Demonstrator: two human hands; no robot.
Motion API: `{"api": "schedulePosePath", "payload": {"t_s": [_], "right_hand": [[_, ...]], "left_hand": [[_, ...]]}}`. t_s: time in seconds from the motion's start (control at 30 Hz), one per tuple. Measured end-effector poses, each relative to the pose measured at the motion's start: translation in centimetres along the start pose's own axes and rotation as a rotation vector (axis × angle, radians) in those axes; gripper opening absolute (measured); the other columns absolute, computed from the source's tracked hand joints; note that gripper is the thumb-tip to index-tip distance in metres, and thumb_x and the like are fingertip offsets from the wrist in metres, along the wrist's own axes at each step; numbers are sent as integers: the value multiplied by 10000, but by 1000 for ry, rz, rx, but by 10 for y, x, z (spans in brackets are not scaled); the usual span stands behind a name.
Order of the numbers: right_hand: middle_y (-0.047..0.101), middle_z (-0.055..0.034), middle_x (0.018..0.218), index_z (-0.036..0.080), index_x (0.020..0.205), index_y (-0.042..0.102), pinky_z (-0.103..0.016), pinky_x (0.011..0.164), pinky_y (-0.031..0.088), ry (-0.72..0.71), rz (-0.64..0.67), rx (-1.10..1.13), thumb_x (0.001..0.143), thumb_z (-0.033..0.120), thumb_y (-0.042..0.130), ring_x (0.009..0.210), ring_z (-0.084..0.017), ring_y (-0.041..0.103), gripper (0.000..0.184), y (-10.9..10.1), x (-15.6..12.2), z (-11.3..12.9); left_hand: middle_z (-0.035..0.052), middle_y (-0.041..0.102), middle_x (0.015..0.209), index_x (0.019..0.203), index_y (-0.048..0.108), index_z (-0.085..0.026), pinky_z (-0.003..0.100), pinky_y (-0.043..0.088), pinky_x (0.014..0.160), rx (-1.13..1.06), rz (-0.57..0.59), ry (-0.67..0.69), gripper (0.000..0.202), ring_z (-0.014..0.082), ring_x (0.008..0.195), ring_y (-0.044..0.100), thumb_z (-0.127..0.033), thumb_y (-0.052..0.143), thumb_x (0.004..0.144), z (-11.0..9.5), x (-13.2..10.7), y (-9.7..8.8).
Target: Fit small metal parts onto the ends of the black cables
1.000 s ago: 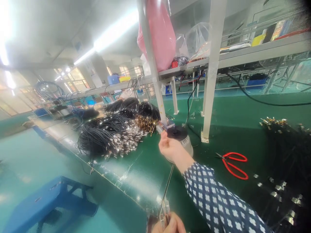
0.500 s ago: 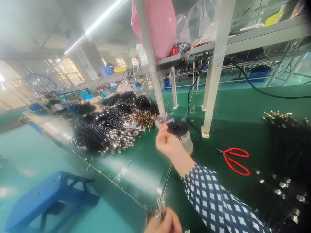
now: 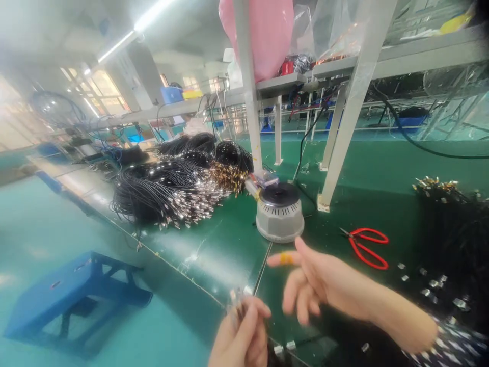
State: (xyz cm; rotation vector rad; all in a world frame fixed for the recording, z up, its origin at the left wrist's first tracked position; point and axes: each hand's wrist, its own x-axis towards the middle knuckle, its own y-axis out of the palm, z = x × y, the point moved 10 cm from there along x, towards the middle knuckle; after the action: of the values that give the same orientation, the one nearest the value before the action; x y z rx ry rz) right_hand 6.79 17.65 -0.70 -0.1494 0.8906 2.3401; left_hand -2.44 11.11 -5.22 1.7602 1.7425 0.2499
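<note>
My left hand [image 3: 244, 326] is closed at the bottom middle. Small metal cable connectors [image 3: 236, 298] stick up from its pinched fingers, blurred, and their number is unclear. To its right, my right hand [image 3: 305, 280] hovers over the green table with its fingers apart. A small strip of yellow-orange tape [image 3: 286, 258] lies across its index finger. Just beyond that hand stands a grey round machine [image 3: 280, 219] with a black disc on top, apart from the fingers.
Red-handled snips [image 3: 369, 248] lie open at right, near scattered metal pieces [image 3: 433, 284] and dark cables [image 3: 451, 219]. Bundled black cables [image 3: 153, 191] with metal ends sit at left. Shelf posts [image 3: 351, 112] rise behind. A blue stool [image 3: 72, 295] stands on the floor.
My right hand has drawn back from the grey machine toward my left hand, with yellow-orange tape now showing on its index finger. My left hand still grips the connectors.
</note>
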Motion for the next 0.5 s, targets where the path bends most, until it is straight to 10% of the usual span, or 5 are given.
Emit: {"api": "schedulePosePath", "payload": {"t_s": [0.13,0.3,0.5], "right_hand": [[746,-158,740,102,1177,564,-119,393,416,213,135,-31,908,727,97,515,-144,707,826,14,-26,-54],[705,-104,611,101,1071,605,-139,421,423,260,200,-226,860,780,136,445,-125,659,852,34,-42,-54],[702,-147,616,95,750,610,-159,417,410,267,210,-278,875,768,185,435,-127,644,805,32,-45,-57]], "left_hand": [[-115,291,476,848,627,-166,181,130,407,183,-133,38,381,30,405,159,-520,723,746,-7,-3,0],[-19,554,583,934,694,-151,213,349,524,543,-148,81,252,117,574,502,-344,721,772,-20,-9,16],[-56,467,524,821,704,-148,222,320,481,746,-167,76,158,99,493,401,-236,741,696,-22,-10,23]]}}
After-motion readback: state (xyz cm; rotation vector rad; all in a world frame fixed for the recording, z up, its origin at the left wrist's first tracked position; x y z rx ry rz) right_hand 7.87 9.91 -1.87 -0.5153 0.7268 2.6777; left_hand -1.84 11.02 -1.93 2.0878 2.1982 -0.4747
